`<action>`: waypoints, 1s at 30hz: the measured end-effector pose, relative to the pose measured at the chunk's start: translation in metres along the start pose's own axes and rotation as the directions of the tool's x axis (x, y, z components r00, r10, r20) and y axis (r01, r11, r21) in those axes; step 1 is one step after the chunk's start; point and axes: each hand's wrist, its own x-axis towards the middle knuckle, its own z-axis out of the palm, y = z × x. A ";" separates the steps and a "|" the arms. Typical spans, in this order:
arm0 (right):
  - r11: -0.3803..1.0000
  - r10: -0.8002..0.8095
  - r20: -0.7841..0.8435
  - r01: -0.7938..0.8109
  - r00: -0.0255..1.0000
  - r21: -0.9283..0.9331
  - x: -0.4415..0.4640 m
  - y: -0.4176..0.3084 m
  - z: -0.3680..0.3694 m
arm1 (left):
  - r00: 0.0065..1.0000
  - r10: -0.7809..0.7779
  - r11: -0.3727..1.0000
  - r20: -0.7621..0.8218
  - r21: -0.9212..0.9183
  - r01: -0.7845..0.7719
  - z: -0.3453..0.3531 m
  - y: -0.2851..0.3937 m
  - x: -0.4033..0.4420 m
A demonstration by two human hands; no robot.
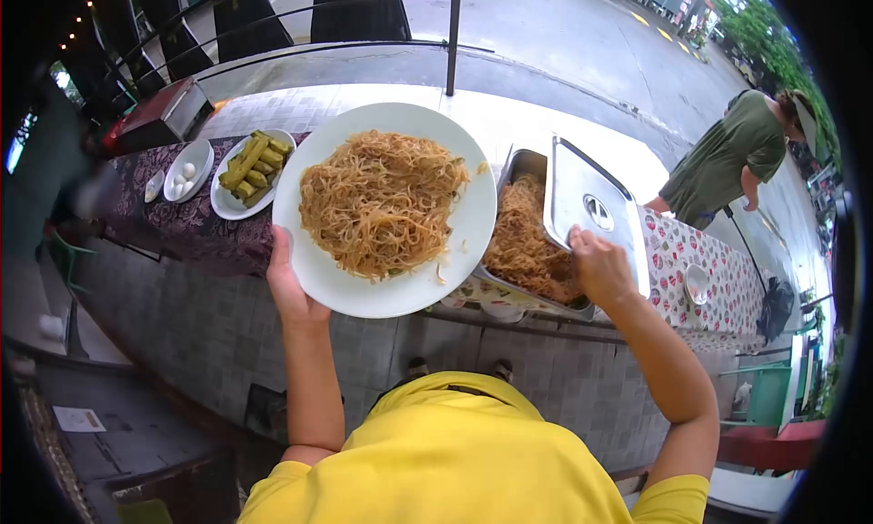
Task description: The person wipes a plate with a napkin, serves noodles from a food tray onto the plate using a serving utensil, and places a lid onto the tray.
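Observation:
A white plate (pixel 364 300) heaped with brown noodles (pixel 382 206) is held up by my left hand (pixel 294 283), whose thumb and fingers grip its lower left edge. My right hand (pixel 600 267) is closed on the lower left edge of a metal lid (pixel 593 211) with a round recessed handle. The lid lies tilted over the right part of a steel food tray (pixel 520 160). More noodles (pixel 527 242) show in the tray's uncovered part, between the plate and the lid.
On the dark patterned tablecloth (pixel 164 216) stand a dish of green wrapped pieces (pixel 255 166) and a bowl of white eggs (pixel 188 171). A small bowl (pixel 697 284) sits on the patterned cloth at right. A person in green (pixel 727 156) stands beyond. A metal railing (pixel 453 42) runs behind.

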 end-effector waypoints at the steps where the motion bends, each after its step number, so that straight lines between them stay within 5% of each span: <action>1: 1.000 -0.022 -0.034 0.022 0.999 -0.012 0.008 -0.031 0.004 | 1.000 -0.010 1.000 0.005 -0.015 0.010 -0.019 0.023 0.004; 5: 0.985 -0.094 0.015 0.095 0.995 -0.147 -0.002 -0.017 0.052 | 0.998 -0.047 0.998 0.050 -0.047 0.049 -0.003 0.000 -0.001; 18: 0.944 -0.312 -0.261 0.329 0.914 0.022 0.006 0.006 0.123 | 0.998 -0.039 0.996 0.049 -0.074 0.042 -0.003 -0.016 0.002; 24: 0.971 -0.239 -0.056 0.238 0.969 -0.031 -0.002 0.000 0.116 | 0.999 0.039 0.998 -0.026 -0.039 -0.040 -0.007 -0.018 -0.008; 30: 0.959 -0.282 -0.034 0.282 0.959 -0.024 -0.013 0.016 0.110 | 0.995 0.085 0.996 -0.049 0.003 -0.085 0.005 -0.023 -0.016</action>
